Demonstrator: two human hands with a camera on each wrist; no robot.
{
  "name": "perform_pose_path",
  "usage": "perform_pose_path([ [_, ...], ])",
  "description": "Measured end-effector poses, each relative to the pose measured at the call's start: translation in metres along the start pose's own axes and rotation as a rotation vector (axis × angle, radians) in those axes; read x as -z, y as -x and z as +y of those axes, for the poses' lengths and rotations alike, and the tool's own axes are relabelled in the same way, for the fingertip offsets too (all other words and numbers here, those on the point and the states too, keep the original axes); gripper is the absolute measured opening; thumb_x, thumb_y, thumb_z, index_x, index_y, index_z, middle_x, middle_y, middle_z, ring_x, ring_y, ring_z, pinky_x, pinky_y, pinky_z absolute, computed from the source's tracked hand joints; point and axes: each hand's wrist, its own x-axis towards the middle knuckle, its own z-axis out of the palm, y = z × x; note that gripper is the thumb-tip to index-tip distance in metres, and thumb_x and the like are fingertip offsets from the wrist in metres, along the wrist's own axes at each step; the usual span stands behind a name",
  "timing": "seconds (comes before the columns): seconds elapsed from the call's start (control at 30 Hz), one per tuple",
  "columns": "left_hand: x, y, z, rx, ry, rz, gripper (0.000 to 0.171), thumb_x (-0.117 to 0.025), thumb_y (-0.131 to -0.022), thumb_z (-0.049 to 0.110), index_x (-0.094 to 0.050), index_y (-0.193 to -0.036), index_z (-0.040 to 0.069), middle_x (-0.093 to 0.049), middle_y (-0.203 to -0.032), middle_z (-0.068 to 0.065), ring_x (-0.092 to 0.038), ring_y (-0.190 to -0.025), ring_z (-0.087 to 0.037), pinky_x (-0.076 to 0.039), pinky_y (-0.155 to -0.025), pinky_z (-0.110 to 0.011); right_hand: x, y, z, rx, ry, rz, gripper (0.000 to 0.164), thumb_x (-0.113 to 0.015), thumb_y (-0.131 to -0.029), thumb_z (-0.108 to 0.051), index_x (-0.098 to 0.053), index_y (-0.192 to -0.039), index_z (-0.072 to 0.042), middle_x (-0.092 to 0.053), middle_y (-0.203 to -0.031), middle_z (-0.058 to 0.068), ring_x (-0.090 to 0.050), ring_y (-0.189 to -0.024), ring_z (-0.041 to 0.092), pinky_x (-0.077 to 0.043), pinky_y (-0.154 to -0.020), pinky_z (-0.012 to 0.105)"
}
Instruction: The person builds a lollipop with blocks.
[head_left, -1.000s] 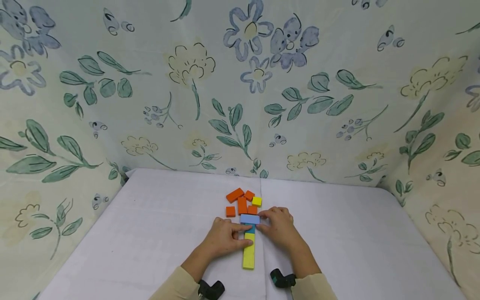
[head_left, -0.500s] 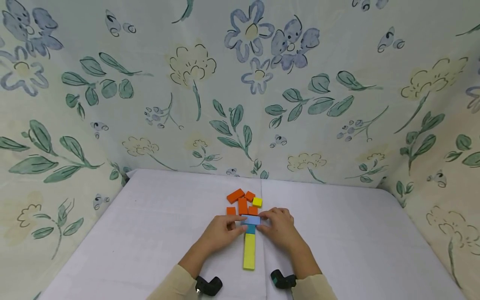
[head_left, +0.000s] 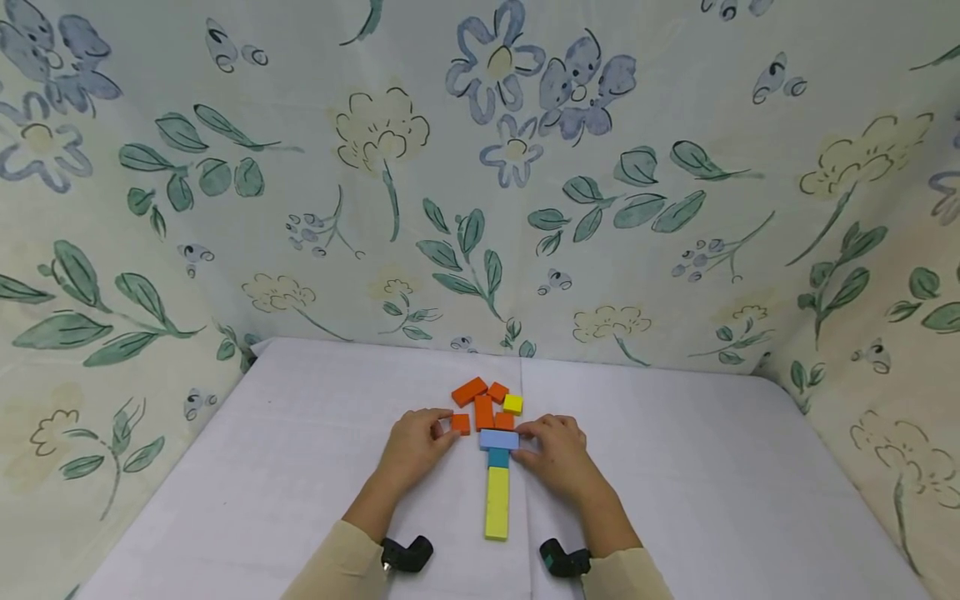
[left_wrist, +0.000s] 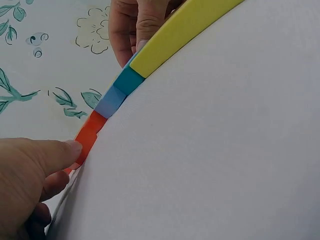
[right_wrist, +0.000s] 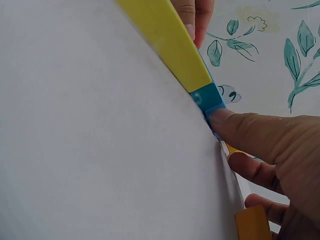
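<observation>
My left hand (head_left: 416, 446) holds a small orange block (head_left: 461, 425) between thumb and index finger, at the left of the block layout. My right hand (head_left: 557, 450) pinches the right end of a light blue block (head_left: 498, 439) lying crosswise. In the right wrist view its thumb (right_wrist: 222, 117) presses on that end. A teal block (head_left: 498, 457) touches the near side of the light blue one. A long yellow block (head_left: 497, 504) continues the line toward me. The far sides of the held blocks are partly hidden by fingers.
Beyond the light blue block lie an upright-set orange block (head_left: 483, 412), an orange square block (head_left: 504, 421), a slanted orange block (head_left: 469, 392), a small orange block (head_left: 497, 392) and a yellow cube (head_left: 513, 404). White cloth (head_left: 300, 467) covers the table; a floral curtain (head_left: 480, 250) stands behind.
My left hand has left the teal and yellow blocks, touched the light blue block's left end, then moved left and away from me to the small orange block. My right hand stays put.
</observation>
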Motion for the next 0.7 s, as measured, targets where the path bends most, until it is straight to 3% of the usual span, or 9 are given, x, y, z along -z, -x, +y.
perform_pose_path([
  [0.1, 0.000, 0.000, 0.000, 0.001, 0.023, -0.001, 0.033, -0.078, -0.091, 0.032, -0.074, -0.120, 0.017, -0.055, -0.072, 0.009, -0.047, -0.073, -0.011, -0.038, -0.069, -0.026, 0.000, 0.000, 0.000, -0.004, 0.000, 0.000, 0.034, -0.083, -0.085, -0.032, -0.076, -0.117, -0.024, -0.066, -0.117, 0.002, -0.042, -0.135, 0.037, -0.028, -0.117, 0.064],
  [0.23, 0.001, 0.000, 0.002, 0.044, 0.124, -0.032, 0.031, -0.076, -0.092, 0.034, -0.074, -0.117, 0.016, -0.058, -0.078, 0.006, -0.051, -0.076, -0.012, -0.042, -0.069, -0.027, 0.000, 0.001, 0.001, -0.001, 0.002, 0.000, 0.034, -0.083, -0.085, -0.032, -0.076, -0.117, -0.024, -0.066, -0.117, 0.002, -0.043, -0.134, 0.036, -0.028, -0.116, 0.064],
  [0.33, 0.004, 0.001, 0.004, 0.067, 0.212, -0.089, 0.031, -0.074, -0.093, 0.036, -0.072, -0.117, 0.016, -0.060, -0.084, 0.005, -0.053, -0.079, -0.013, -0.045, -0.070, -0.028, 0.000, 0.001, 0.002, 0.004, 0.003, 0.001, 0.034, -0.083, -0.085, -0.032, -0.076, -0.117, -0.024, -0.066, -0.116, 0.002, -0.043, -0.134, 0.037, -0.029, -0.115, 0.064],
  [0.47, 0.008, 0.002, 0.006, 0.040, 0.288, -0.188, 0.028, -0.072, -0.094, 0.035, -0.071, -0.114, 0.016, -0.062, -0.088, 0.003, -0.054, -0.078, -0.014, -0.045, -0.068, -0.027, 0.000, 0.001, 0.003, 0.013, 0.001, 0.003, 0.034, -0.083, -0.085, -0.033, -0.076, -0.117, -0.024, -0.066, -0.115, 0.001, -0.043, -0.133, 0.036, -0.029, -0.115, 0.064],
  [0.7, 0.014, -0.001, 0.008, 0.000, 0.288, -0.278, 0.025, -0.070, -0.096, 0.032, -0.071, -0.115, 0.016, -0.061, -0.088, 0.004, -0.054, -0.080, -0.013, -0.046, -0.068, -0.026, -0.001, 0.000, 0.002, 0.025, -0.009, 0.012, 0.034, -0.084, -0.085, -0.033, -0.076, -0.116, -0.024, -0.067, -0.116, 0.000, -0.043, -0.133, 0.035, -0.029, -0.115, 0.063],
])
